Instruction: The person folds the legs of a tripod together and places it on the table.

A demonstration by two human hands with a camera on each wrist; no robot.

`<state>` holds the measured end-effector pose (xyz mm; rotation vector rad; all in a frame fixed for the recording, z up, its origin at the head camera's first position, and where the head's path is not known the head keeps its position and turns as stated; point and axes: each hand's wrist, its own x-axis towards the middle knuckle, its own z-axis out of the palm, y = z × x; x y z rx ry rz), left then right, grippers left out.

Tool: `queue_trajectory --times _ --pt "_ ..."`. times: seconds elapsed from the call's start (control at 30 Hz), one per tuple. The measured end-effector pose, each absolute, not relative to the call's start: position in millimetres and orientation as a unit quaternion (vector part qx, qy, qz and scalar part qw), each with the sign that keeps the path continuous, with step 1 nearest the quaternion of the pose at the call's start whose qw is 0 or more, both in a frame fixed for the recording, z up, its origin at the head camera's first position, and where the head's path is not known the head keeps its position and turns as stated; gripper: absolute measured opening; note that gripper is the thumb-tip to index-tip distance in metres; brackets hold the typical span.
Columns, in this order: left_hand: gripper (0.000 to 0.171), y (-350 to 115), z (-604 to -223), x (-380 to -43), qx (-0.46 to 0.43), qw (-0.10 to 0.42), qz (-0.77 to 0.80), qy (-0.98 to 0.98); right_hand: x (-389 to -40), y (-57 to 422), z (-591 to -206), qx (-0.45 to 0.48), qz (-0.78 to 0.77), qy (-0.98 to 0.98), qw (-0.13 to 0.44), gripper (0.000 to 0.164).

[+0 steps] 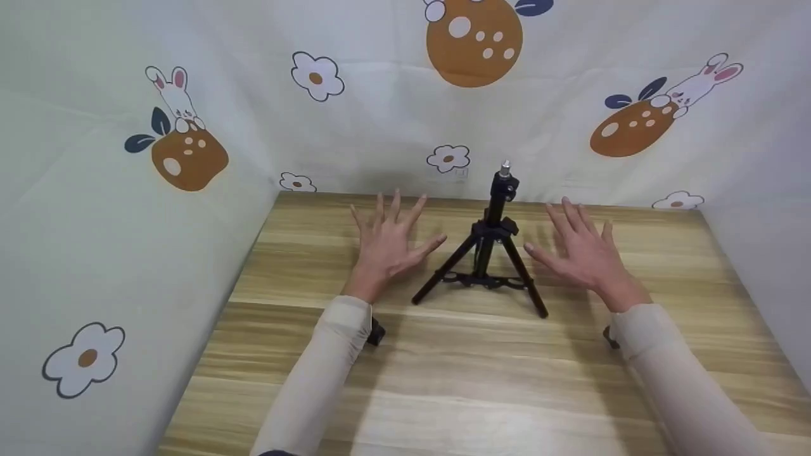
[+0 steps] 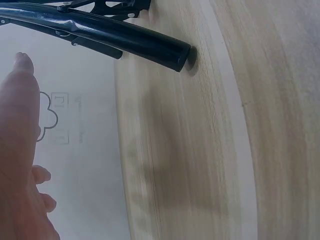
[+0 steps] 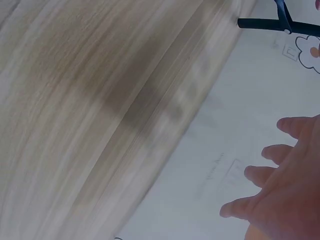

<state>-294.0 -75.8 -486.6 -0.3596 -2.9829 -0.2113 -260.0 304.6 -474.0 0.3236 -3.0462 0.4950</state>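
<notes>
A small black tripod stand [image 1: 483, 253] stands upright on the wooden table [image 1: 456, 367], its legs spread and a silver screw tip on top. To its left is my left hand [image 1: 386, 247], fingers straight and spread, holding nothing. On the other side my right hand [image 1: 586, 253] is likewise spread and holds nothing. Both thumbs point toward the stand, apart from it. In the left wrist view, a tripod leg [image 2: 125, 37] passes above the left hand [image 2: 17, 140]. The right wrist view has part of a leg [image 3: 265, 24] in its upper corner, away from the right hand [image 3: 287, 185].
Behind the table hangs a pale cloth [image 1: 380, 126] printed with rabbits, oranges and flowers. More of this cloth [image 1: 82, 253] closes off the left side, and a pale wall [image 1: 760, 190] bounds the right. A dark wrist device [image 1: 376, 332] sits under the left sleeve.
</notes>
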Motion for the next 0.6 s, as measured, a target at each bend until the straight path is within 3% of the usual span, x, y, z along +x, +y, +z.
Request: queue_trajectory --times 0.33,0.6 --pt "0.091 -79.2 -484.8 -292.1 -0.147 0.067 -0.099 -0.982 -257.3 304.5 -469.3 0.112 0.167 -0.979 0.044 0.097" --pt "0.089 -81.2 -482.5 -286.2 -0.186 0.087 -0.179 -0.962 -256.3 301.5 -467.0 0.130 0.197 -0.968 0.088 0.083"
